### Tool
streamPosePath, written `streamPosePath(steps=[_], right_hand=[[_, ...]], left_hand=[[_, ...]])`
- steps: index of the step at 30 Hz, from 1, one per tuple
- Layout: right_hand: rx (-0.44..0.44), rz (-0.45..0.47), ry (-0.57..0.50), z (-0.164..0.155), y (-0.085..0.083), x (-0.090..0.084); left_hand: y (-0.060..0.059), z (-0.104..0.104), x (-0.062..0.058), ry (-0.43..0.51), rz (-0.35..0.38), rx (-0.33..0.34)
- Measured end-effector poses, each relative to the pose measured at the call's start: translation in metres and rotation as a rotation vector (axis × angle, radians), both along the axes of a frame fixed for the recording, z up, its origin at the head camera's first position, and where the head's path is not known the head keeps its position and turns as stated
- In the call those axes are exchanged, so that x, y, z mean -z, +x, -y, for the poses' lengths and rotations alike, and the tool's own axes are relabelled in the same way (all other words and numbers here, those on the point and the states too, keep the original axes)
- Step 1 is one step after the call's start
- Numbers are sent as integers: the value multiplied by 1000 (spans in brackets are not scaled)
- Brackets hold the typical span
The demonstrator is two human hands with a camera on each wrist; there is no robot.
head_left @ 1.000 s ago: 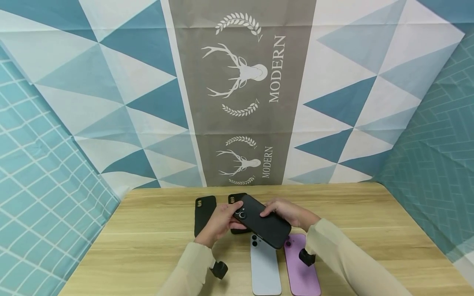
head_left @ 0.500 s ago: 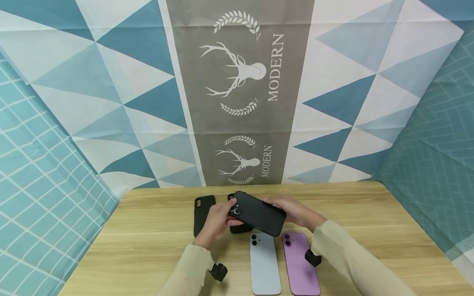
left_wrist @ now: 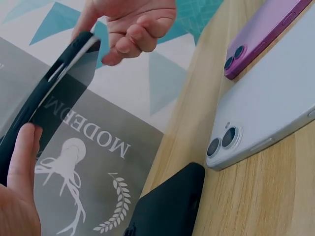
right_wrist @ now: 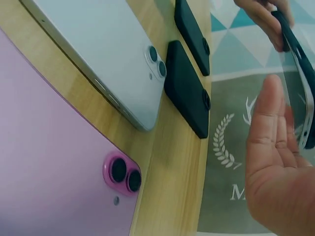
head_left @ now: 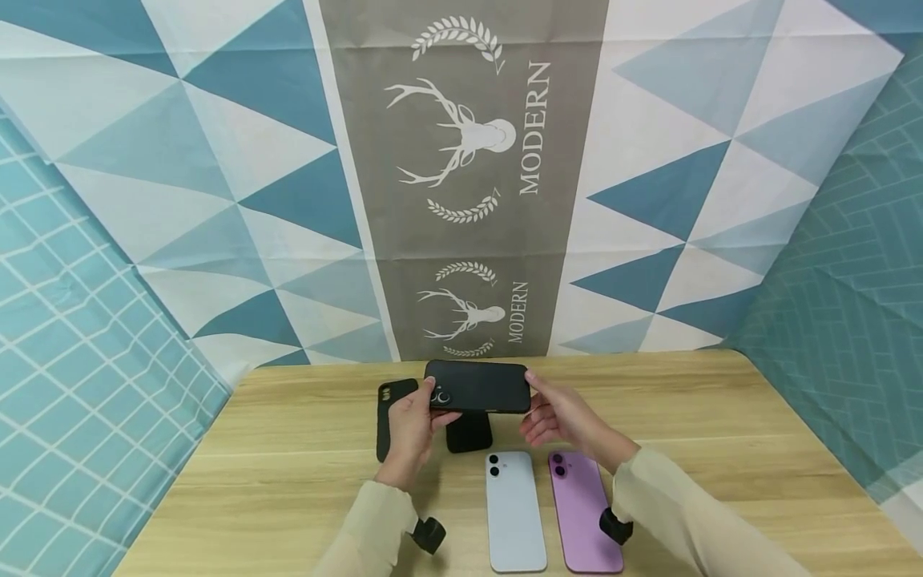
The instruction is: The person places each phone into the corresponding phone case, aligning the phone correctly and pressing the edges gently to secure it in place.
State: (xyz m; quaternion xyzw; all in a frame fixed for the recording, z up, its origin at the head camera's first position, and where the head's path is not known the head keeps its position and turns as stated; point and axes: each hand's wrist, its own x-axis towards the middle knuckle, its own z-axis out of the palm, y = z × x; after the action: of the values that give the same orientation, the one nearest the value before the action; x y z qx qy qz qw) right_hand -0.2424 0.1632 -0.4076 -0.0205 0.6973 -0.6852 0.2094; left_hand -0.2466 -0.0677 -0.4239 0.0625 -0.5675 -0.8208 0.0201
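A phone (head_left: 479, 386) in a black case is held up level over the far part of the table, camera side toward the head view. My left hand (head_left: 411, 429) pinches its left end, thumb by the camera lenses and fingers underneath. At the other end, my right hand (head_left: 566, 417) touches the corner with the thumb, its other fingers loose and apart from the phone. The right wrist view shows a silver edge of the phone inside the black case (right_wrist: 307, 93). Beneath it lies a black phone case (head_left: 469, 433), partly hidden by the held phone.
Another black phone case (head_left: 392, 417) lies at the left, partly behind my left hand. Nearer me, a white phone (head_left: 515, 513) and a purple phone (head_left: 582, 513) lie side by side on the wooden table (head_left: 252, 481). Patterned cloth (head_left: 461, 200) hangs behind.
The cased phone has risen, shifted left and turned from slanted to level. My right hand has slid from its back to its right end, and its fingers have loosened.
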Motion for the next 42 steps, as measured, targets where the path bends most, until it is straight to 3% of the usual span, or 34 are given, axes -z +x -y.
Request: streamPosePath(steps=[5, 11, 33, 42], right_hand=[[23, -45, 30, 6, 7, 0], [20, -135, 14, 14, 12, 3], [80, -138, -129, 26, 24, 1], [57, -143, -181, 26, 24, 2]], left_hand=[[3, -2, -1, 15, -5, -93], [6, -5, -3, 21, -12, -150], [19, -11, -6, 35, 2, -153], [19, -12, -4, 30, -4, -143]])
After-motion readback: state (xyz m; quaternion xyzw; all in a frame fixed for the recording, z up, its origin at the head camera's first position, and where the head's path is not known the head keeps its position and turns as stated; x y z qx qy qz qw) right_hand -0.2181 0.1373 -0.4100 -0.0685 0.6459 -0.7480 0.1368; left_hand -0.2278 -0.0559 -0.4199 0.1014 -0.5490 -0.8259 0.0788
